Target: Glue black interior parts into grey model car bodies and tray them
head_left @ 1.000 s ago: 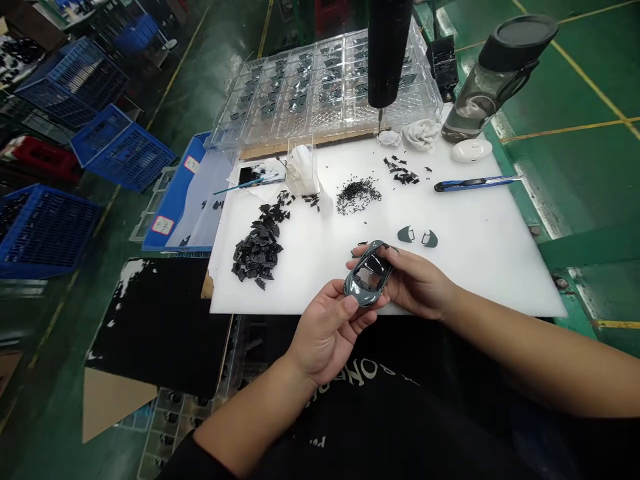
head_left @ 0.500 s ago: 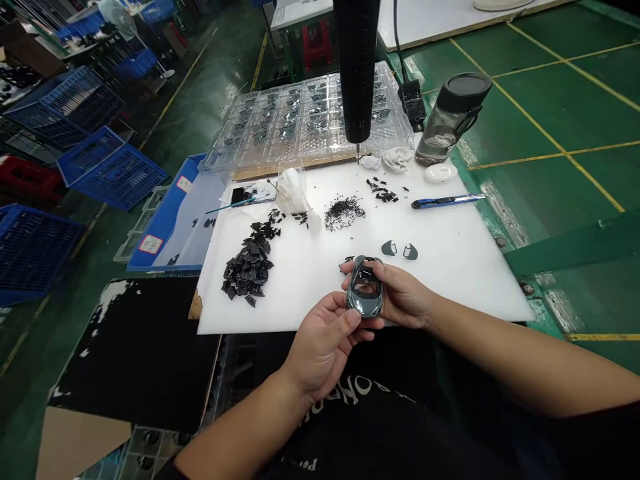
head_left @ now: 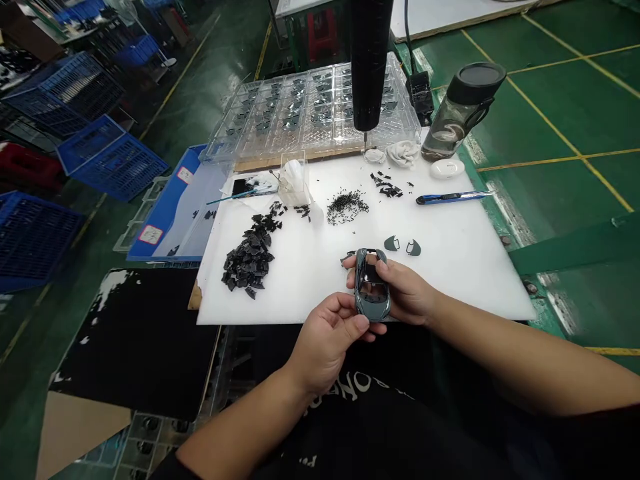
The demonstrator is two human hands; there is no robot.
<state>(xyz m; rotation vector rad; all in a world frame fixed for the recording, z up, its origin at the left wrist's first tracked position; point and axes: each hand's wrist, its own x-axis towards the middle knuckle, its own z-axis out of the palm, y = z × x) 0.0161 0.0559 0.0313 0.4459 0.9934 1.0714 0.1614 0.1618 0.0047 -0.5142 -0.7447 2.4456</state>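
Note:
A small grey toy car body with window openings is held between both hands at the front edge of the white board. My left hand grips its near end, thumb on the top. My right hand holds its right side and far end. Just beyond the hands lie two small grey door-like parts. Farther off are a heap of tiny black pieces and some black strips. On the left sits a pile of black plastic parts.
A black electric screwdriver hangs over the board's far side. Behind it is a clear compartment tray. A bottle, white case and blue cutter stand or lie right; a clear box is left of centre.
The car body has tilted in my hands, showing more of its roof, and both hands have shifted slightly right. The whole view has moved a little.

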